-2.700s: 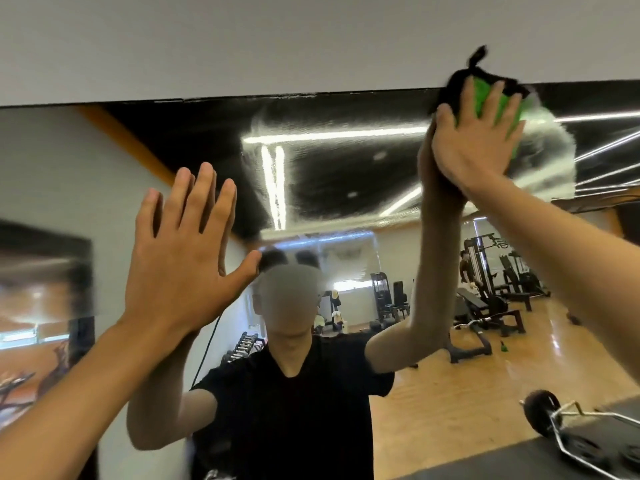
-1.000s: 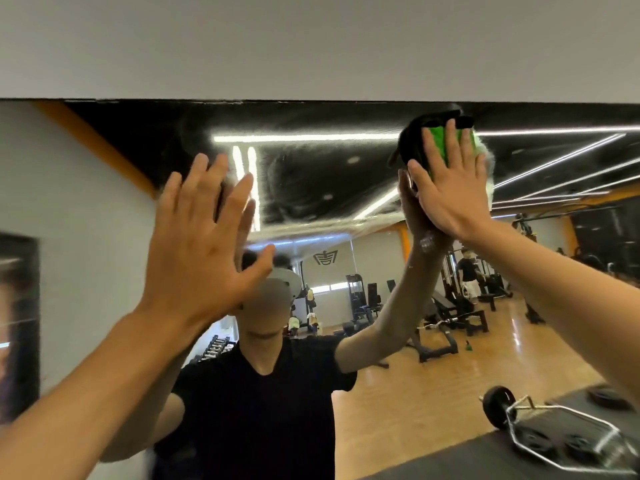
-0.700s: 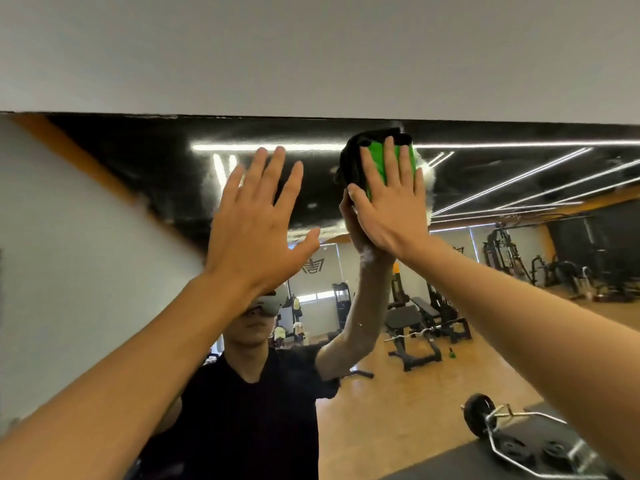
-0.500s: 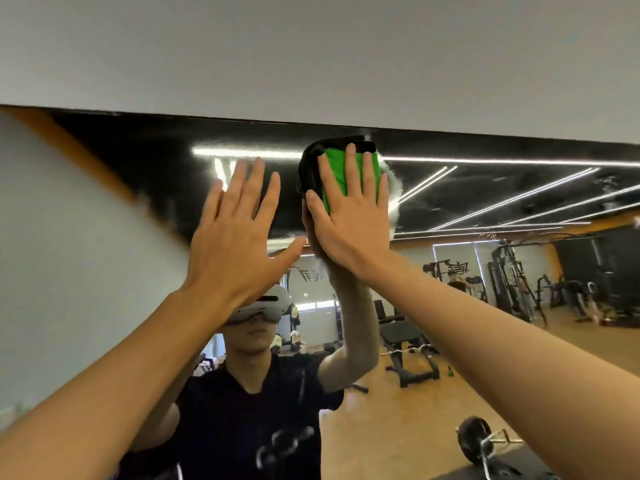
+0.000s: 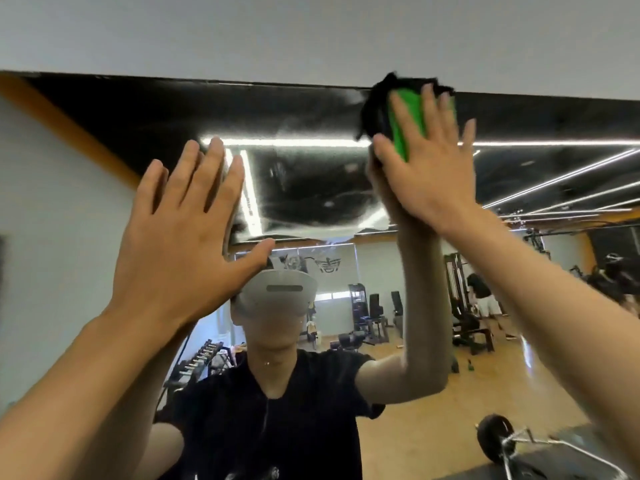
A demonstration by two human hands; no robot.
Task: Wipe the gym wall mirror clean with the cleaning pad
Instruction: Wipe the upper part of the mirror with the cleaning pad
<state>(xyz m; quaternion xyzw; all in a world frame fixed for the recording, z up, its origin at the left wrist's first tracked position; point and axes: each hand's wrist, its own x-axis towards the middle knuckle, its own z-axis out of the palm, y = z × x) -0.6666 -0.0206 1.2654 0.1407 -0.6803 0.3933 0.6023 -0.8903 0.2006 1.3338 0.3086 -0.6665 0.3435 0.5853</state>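
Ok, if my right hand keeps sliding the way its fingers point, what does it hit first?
The right hand presses the cleaning pad flat on the mirror, fingers pointing up. The pad already sits at the mirror's top edge, so it would probably run onto the grey wall next.

Both arms were raised; the left hand [image 5: 180, 233] was flat (fingers spread), the right hand [image 5: 427, 174] pressed forward, fingers straight.

A gym, seen reflected in a large wall mirror [image 5: 311, 188]; weight machines [image 5: 464, 306] stand at 3 o'clock on a wooden floor [image 5: 415, 434]; a dumbbell rack [image 5: 204, 358] sits at 8 o'clock; a loaded barbell [image 5: 495, 441] lies at 5 o'clock.
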